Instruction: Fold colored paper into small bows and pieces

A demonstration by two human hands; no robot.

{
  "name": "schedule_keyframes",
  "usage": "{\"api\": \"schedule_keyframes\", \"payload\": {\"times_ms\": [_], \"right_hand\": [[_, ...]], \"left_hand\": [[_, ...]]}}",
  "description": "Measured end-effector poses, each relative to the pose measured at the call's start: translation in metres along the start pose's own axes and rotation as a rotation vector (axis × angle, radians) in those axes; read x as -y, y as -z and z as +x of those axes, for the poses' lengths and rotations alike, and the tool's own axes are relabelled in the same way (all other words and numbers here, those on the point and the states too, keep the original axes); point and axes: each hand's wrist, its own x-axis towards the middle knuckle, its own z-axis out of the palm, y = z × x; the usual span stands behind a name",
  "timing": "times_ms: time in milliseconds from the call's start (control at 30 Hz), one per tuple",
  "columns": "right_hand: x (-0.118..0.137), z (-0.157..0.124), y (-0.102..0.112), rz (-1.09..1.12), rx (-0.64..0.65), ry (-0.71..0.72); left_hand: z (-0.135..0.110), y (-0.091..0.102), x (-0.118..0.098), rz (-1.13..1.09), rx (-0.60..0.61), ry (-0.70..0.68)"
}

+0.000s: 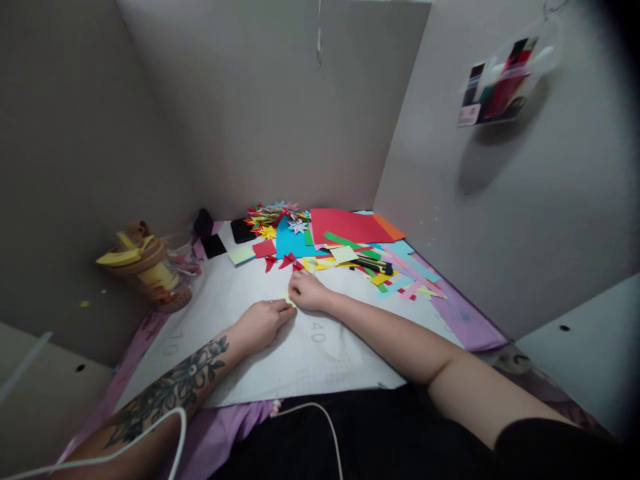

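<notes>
The left hand (pixel 265 325) and right hand (pixel 309 291) pinch a small pale-yellow paper piece (pixel 287 299) between them, low on the white sheet (pixel 220 293), probably so the flat surface steadies it.

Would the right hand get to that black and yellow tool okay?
Probably yes: the black and yellow tool lies nearby among paper strips, its upper side mostly showing, though the right hand is busy at pale yellow paper.
</notes>
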Motion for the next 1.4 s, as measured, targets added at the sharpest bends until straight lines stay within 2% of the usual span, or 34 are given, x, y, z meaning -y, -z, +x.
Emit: {"api": "schedule_keyframes", "payload": {"times_ms": [267, 467, 633, 900, 1033, 1100, 1133, 1200, 1267, 1400], "right_hand": [[0.001, -0.003, 0.0, -0.014, -0.008, 0.012], [0.001, -0.004, -0.001, -0.011, -0.021, 0.005], [0.001, -0.006, -0.001, -0.011, -0.059, -0.023], [-0.007, -0.001, -0.004, -0.174, -0.153, -0.116], [-0.011, -0.003, 0.002, -0.088, -0.224, -0.167], [-0.013, -0.009, 0.007, 0.002, -0.27, -0.064], [-0.014, -0.013, 0.01, 0.047, -0.281, 0.038], [-0.015, -0.022, 0.015, 0.133, -0.206, 0.302], [-0.016, -0.031, 0.018, 0.186, -0.158, 0.476], [-0.016, -0.04, 0.021, 0.221, -0.116, 0.566]], "left_hand": [[0.004, 0.005, -0.013, 0.18, 0.055, -0.041], [0.004, 0.006, -0.015, 0.15, 0.048, -0.067], [0.004, 0.007, -0.016, 0.16, 0.059, -0.05], [0.004, 0.009, -0.018, 0.144, 0.047, -0.008], [0.004, 0.011, -0.02, 0.13, 0.078, 0.075], [0.003, 0.012, -0.021, 0.124, 0.099, 0.095], [0.003, 0.012, -0.021, 0.121, 0.109, 0.103], [0.003, 0.012, -0.021, 0.115, 0.131, 0.115], [0.003, 0.012, -0.02, 0.112, 0.151, 0.123], [0.003, 0.012, -0.02, 0.114, 0.163, 0.131]]}}
